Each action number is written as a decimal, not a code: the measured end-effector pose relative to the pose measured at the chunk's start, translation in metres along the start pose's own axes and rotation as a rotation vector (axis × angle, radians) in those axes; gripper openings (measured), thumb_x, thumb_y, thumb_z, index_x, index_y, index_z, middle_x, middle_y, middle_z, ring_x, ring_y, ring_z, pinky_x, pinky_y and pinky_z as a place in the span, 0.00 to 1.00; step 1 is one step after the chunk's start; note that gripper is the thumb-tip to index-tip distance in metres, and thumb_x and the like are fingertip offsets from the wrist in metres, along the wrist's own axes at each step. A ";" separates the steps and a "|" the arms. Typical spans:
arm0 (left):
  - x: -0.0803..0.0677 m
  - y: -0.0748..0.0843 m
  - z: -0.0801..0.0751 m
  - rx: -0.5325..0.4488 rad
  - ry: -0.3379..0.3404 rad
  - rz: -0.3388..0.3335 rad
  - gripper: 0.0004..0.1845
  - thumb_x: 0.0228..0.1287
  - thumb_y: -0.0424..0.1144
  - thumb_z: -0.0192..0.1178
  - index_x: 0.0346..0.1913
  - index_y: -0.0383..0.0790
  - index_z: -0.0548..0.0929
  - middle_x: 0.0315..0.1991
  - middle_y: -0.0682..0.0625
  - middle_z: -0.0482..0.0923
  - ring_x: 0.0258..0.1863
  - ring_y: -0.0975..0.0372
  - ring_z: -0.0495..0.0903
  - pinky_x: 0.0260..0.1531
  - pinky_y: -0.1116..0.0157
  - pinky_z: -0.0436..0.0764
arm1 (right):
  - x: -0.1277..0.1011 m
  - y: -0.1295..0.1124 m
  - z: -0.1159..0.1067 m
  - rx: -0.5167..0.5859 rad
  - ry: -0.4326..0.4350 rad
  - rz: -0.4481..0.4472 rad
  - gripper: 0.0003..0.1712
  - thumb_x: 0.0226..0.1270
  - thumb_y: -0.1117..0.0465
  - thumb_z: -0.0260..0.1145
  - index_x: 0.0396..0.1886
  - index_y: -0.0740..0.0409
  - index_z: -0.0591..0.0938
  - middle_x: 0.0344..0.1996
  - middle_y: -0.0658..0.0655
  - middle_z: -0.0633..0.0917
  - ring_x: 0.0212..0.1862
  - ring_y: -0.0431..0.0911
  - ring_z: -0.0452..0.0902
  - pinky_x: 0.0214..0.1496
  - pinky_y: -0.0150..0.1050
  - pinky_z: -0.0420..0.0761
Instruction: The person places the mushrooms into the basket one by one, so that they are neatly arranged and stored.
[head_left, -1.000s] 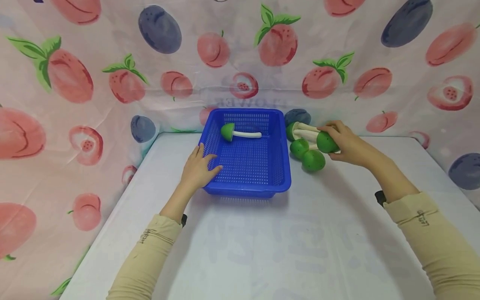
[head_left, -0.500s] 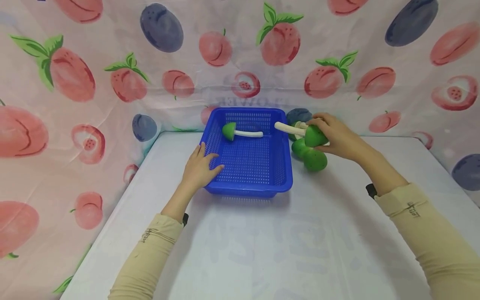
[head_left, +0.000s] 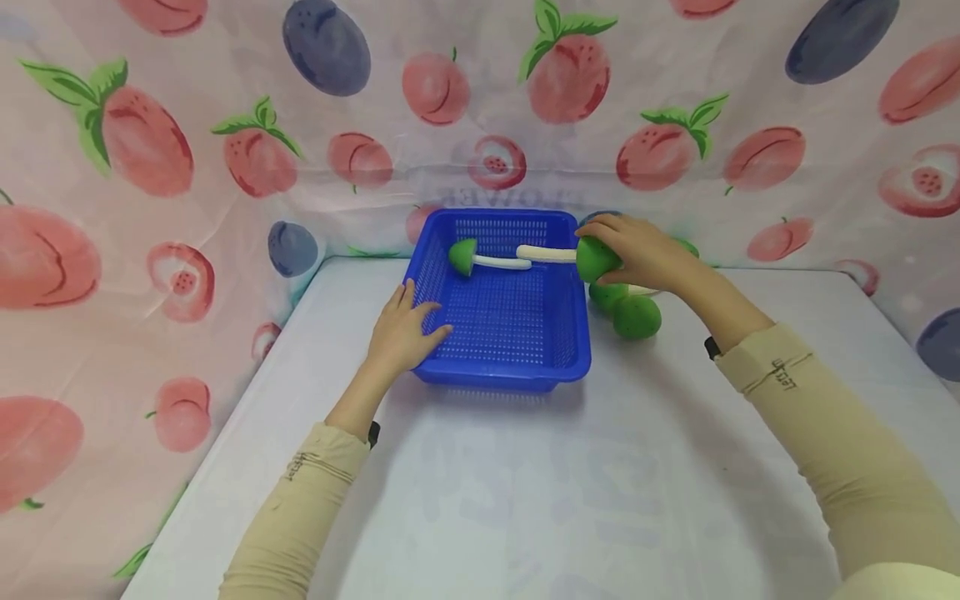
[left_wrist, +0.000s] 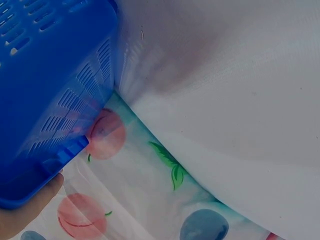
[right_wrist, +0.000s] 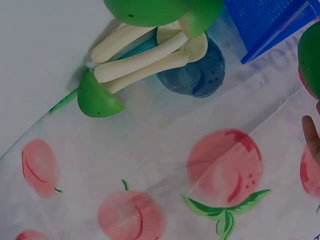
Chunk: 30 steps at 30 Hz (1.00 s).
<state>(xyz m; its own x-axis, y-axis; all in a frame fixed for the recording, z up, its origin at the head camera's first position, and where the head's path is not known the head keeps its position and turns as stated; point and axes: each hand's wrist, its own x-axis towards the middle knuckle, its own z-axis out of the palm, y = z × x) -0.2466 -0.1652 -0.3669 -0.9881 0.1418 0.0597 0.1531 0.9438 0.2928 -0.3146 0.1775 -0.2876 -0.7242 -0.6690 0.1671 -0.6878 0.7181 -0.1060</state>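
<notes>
My left hand (head_left: pixel 396 333) rests on the left rim of the blue basket (head_left: pixel 504 373), fingers spread and thumb over the inside. In the left wrist view a finger (left_wrist: pixel 42 202) lies along the rim. My right hand (head_left: pixel 641 254) grips a toy mushroom (head_left: pixel 597 259) by its green cap. Its pale stem points left, over the basket's right rim. Inside the basket lies another green-capped mushroom (head_left: pixel 462 257) with a white stem. Several more mushrooms (head_left: pixel 637 317) lie on the table right of the basket, partly hidden under the right arm; their stems (right_wrist: pixel 142 61) show in the right wrist view.
A white-covered table (head_left: pixel 480 500) carries everything. Behind it hangs a fruit-printed cloth (head_left: pixel 315 183), which also runs down the left side. The basket stands near the table's back edge.
My right hand has lifted a mushroom from the group and carried it left, to the basket's right rim. The left hand stays on the basket.
</notes>
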 end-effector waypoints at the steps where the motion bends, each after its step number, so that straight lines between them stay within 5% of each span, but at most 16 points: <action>1: 0.000 0.000 0.000 -0.001 0.003 0.000 0.29 0.65 0.56 0.53 0.62 0.41 0.74 0.73 0.32 0.46 0.74 0.43 0.43 0.71 0.45 0.51 | 0.004 0.000 0.000 0.001 -0.005 -0.007 0.39 0.48 0.64 0.76 0.61 0.63 0.70 0.58 0.66 0.73 0.60 0.62 0.68 0.63 0.60 0.68; 15: 0.002 -0.001 0.000 0.014 -0.013 -0.009 0.29 0.65 0.56 0.52 0.63 0.43 0.73 0.74 0.33 0.45 0.75 0.45 0.43 0.71 0.46 0.51 | 0.050 -0.005 0.005 -0.012 -0.160 0.019 0.39 0.53 0.62 0.73 0.64 0.59 0.68 0.63 0.64 0.72 0.67 0.61 0.62 0.68 0.61 0.60; 30: 0.000 -0.001 -0.001 0.010 0.008 0.003 0.28 0.65 0.55 0.53 0.62 0.42 0.74 0.73 0.32 0.47 0.74 0.44 0.44 0.71 0.46 0.51 | 0.077 -0.005 0.057 -0.046 -0.089 0.043 0.39 0.51 0.64 0.74 0.64 0.60 0.69 0.62 0.66 0.70 0.60 0.64 0.68 0.57 0.62 0.73</action>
<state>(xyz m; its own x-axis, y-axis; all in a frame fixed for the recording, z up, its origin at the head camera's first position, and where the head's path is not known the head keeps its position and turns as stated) -0.2468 -0.1660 -0.3664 -0.9875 0.1420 0.0684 0.1557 0.9462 0.2835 -0.3700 0.1110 -0.3304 -0.7559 -0.6503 0.0754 -0.6545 0.7531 -0.0662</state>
